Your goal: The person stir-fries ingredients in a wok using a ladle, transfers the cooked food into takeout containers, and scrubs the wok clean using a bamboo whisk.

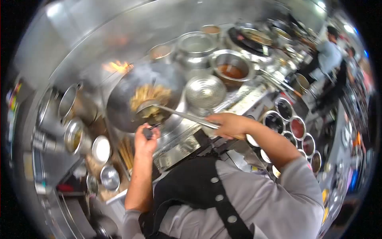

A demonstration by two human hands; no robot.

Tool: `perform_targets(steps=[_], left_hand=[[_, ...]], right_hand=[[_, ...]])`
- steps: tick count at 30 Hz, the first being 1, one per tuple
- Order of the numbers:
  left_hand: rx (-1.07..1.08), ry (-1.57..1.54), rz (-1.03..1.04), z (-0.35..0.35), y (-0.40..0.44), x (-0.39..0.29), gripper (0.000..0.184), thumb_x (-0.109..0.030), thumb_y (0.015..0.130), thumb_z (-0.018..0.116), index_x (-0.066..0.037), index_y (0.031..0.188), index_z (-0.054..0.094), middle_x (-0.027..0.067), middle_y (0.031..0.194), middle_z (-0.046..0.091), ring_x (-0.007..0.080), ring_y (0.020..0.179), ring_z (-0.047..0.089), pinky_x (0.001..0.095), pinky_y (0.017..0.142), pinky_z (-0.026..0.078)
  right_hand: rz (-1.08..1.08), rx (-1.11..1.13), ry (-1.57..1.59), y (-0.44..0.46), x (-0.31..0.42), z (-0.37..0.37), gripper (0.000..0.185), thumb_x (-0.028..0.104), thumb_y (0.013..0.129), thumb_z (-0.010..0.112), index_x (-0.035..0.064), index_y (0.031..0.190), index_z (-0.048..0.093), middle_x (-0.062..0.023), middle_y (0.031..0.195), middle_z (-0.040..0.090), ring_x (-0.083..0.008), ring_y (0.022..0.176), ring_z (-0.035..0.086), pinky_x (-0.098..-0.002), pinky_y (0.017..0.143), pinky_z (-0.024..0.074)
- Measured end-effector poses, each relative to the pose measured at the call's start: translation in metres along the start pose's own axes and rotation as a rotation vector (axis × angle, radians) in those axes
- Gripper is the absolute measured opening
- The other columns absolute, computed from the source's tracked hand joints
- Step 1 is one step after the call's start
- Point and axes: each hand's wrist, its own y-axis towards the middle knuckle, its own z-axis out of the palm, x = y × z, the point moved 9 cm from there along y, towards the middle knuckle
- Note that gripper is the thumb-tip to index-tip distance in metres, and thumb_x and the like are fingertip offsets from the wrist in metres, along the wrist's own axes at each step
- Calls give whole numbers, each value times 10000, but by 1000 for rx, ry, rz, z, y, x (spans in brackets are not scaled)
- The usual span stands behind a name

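Observation:
My left hand [145, 139] is closed around the dark handle at the near rim of a large wok [119, 95]. In the wok lies a heap of pale, strip-shaped food [153, 93], with darker pieces on its near side. My right hand [227, 125] grips the long handle of a metal ladle [149, 104]. The ladle's bowl rests over the food, and its handle crosses the wok's right rim. Just right of the wok is a round perforated strainer [205, 91], apart from both hands.
Flames [117, 67] rise behind the wok's far left edge. A pot of reddish-brown liquid [232, 71] stands beyond the strainer. Several seasoning containers [297, 127] sit to the right, and metal pots [75, 104] to the left. Another person [330, 51] works at the far right.

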Motion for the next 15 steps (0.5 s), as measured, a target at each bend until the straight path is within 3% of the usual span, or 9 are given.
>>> perform_targets(steps=[3, 5, 6, 7, 8, 10, 12, 15], left_hand=[[11, 112, 167, -13, 21, -7, 117, -96, 814, 602, -77, 745, 509, 40, 693, 512, 197, 662, 510, 332, 596, 483], [2, 126, 190, -41, -1, 10, 129, -87, 806, 605, -95, 726, 504, 29, 679, 495, 189, 647, 494, 346, 611, 464], [50, 154, 222, -42, -33, 23, 123, -78, 808, 596, -111, 731, 506, 20, 671, 490, 175, 636, 494, 370, 640, 467], [-43, 272, 196, -53, -59, 33, 105, -87, 804, 590, -113, 742, 509, 16, 666, 496, 167, 603, 486, 387, 655, 470], [-176, 181, 24, -68, -73, 43, 88, -82, 783, 585, -102, 739, 512, 24, 689, 504, 168, 623, 490, 353, 658, 475], [-161, 82, 50, -43, -86, 34, 69, -56, 768, 574, -82, 740, 517, 47, 728, 519, 174, 673, 499, 306, 637, 480], [-44, -62, -72, -9, -63, 19, 49, -48, 789, 567, -61, 766, 525, 88, 763, 530, 212, 720, 506, 289, 609, 505], [-38, 40, 44, -2, 8, -7, 99, -87, 833, 593, -62, 763, 527, 69, 730, 528, 188, 697, 506, 306, 623, 514]], right_hand=[[-22, -163, -17, 42, -5, 3, 516, 137, 808, 594, 100, 1302, 449, -86, 680, 586, -168, 524, 572, -327, 479, 473], [-227, -349, -269, 80, -14, 10, 518, 132, 806, 580, 118, 1307, 451, -123, 699, 602, -195, 547, 603, -364, 507, 495], [-272, -359, -308, 74, -13, 16, 555, 141, 802, 587, 119, 1334, 430, -105, 696, 598, -179, 535, 583, -344, 491, 482], [-318, -367, -345, 65, -8, 18, 592, 150, 798, 594, 120, 1360, 409, -87, 694, 593, -162, 523, 564, -325, 476, 469], [-82, -173, -86, 31, 4, 19, 607, 139, 818, 607, 123, 1385, 392, -67, 669, 565, -139, 524, 551, -309, 467, 459], [-114, -50, 90, 4, 0, 18, 591, 123, 844, 603, 121, 1395, 388, -30, 641, 520, -113, 494, 510, -280, 454, 439], [-54, 9, 134, -13, 5, 15, 587, 108, 862, 597, 117, 1406, 378, -1, 627, 483, -90, 495, 481, -251, 452, 422], [-17, -21, 17, 1, 0, 14, 570, 115, 840, 595, 135, 1376, 402, -19, 631, 515, -119, 510, 519, -274, 471, 443]])
